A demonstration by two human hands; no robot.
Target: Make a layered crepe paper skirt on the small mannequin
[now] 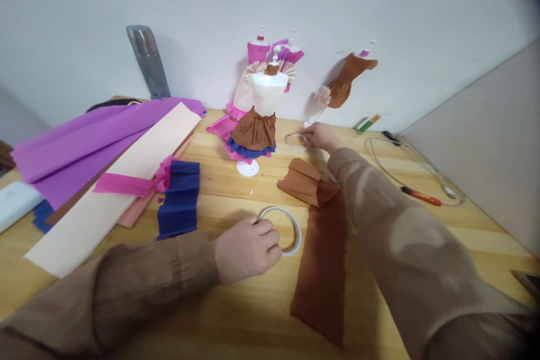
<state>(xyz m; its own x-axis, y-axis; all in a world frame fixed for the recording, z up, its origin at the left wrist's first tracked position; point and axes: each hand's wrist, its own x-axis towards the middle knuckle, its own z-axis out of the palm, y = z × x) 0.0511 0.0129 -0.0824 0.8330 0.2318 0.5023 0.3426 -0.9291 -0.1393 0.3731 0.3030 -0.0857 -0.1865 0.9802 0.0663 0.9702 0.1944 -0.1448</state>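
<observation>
My left hand (248, 248) is curled at the left edge of a white roll of tape (297, 236), which lies on the table; the fingertips are partly hidden. Farther back, my right hand (323, 138) pinches the right side of a smaller, thin pale ring (291, 146), perhaps a narrow tape roll. Between the hands lie a folded piece of brown crepe paper (300, 180) and a longer dark brown strip (323, 270). A small white dress form (269, 93) stands to the left of the right hand, wearing a layered brown, blue and pink paper skirt (255, 130).
More dressed forms stand behind, including one in brown paper (341, 81). Purple paper (105, 132), a cream strip (126, 185) and blue paper (179, 199) lie left. A grey bottle (149, 64) stands at the wall. A red-handled tool (422, 197) with a cable lies right.
</observation>
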